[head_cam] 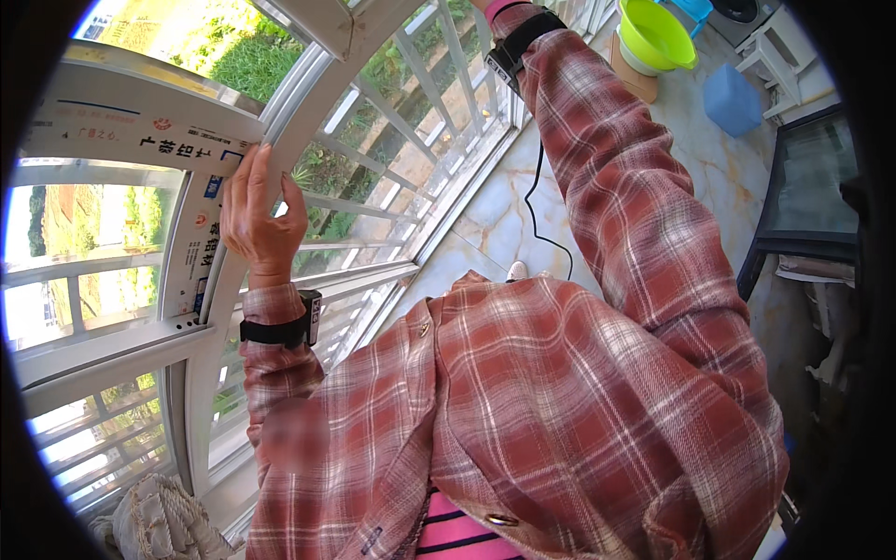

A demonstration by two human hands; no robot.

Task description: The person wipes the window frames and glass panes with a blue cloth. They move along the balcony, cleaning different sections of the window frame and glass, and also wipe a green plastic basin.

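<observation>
My left hand [266, 210] is raised, its back to the camera. Its fingertips touch the corner of a white window sash frame [133, 133] that bears printed protective film, and its thumb stands apart from the fingers. No object shows in this hand. The right arm, in a red plaid sleeve [616, 161], reaches up beside the barred window; its hand is out of view past the top edge. Black straps with small devices circle both forearms. Before me are window panes, white bars [392, 119] and greenery outside.
A black cable [535, 210] lies on the marble-patterned floor [500, 189] near a shoe [516, 271]. Towards the upper right are a green basin [654, 38] on a cardboard box, a blue stool [731, 101] and a white stool. Bundled fabric [157, 521] hangs at lower left.
</observation>
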